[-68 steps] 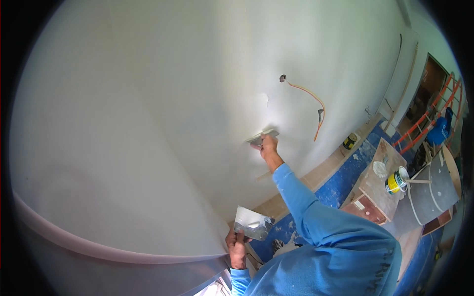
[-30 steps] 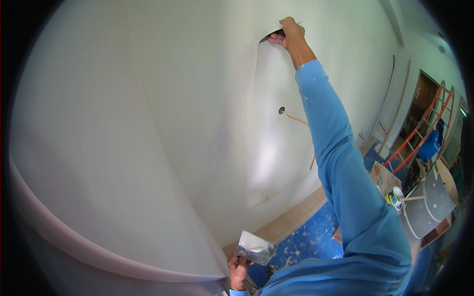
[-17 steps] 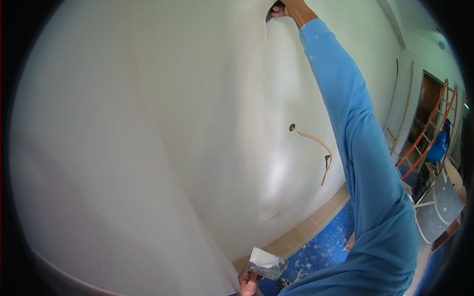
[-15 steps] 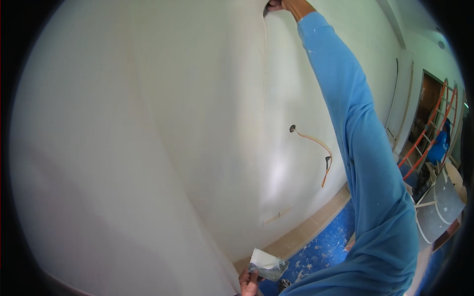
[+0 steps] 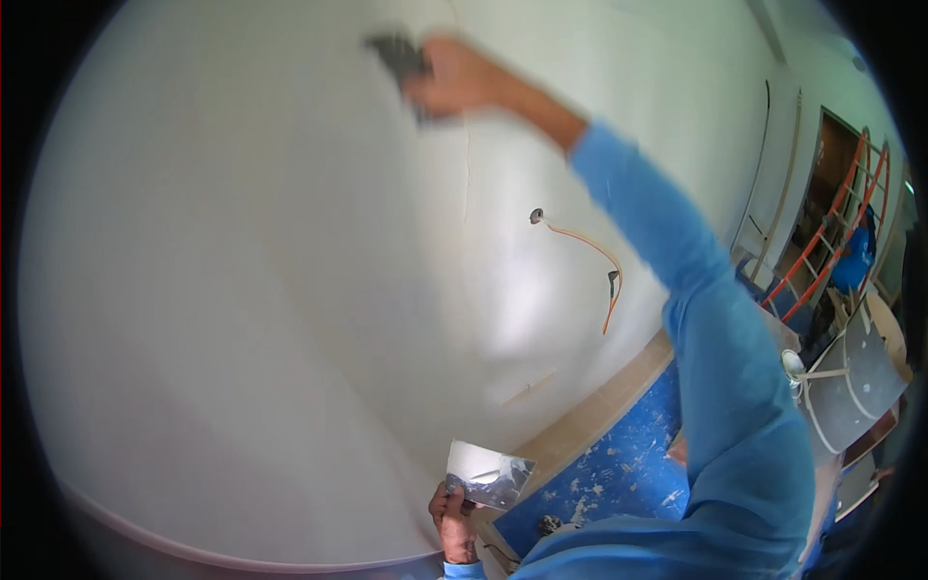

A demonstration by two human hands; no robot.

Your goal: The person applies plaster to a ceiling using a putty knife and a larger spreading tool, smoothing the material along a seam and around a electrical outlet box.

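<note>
My right hand (image 5: 449, 77) is raised against the upper white wall (image 5: 290, 193), closed round a dark, flat scraper (image 5: 391, 56). Motion blurs both, so I cannot tell whether the blade touches the wall. A thin crack-like line runs down the wall beside them. Lower down, my left hand (image 5: 454, 522) grips a flat metal plate (image 5: 498, 474) with white filler smeared on it. Between the hands, an orange cable (image 5: 604, 251) hangs out of a round hole (image 5: 536, 217) in the wall.
Blue, paint-spattered covering (image 5: 628, 435) lies on the floor along a tan strip (image 5: 580, 416). At the right are an orange ladder (image 5: 822, 242) with a blue shape (image 5: 853, 259) I cannot make out, grey curved panels (image 5: 841, 396), a can (image 5: 791, 363) and a doorway (image 5: 822, 174).
My right hand went from lower on the wall to high up, then swung leftward and slightly down from the top edge, still holding the scraper. My left hand still holds the filler plate.
</note>
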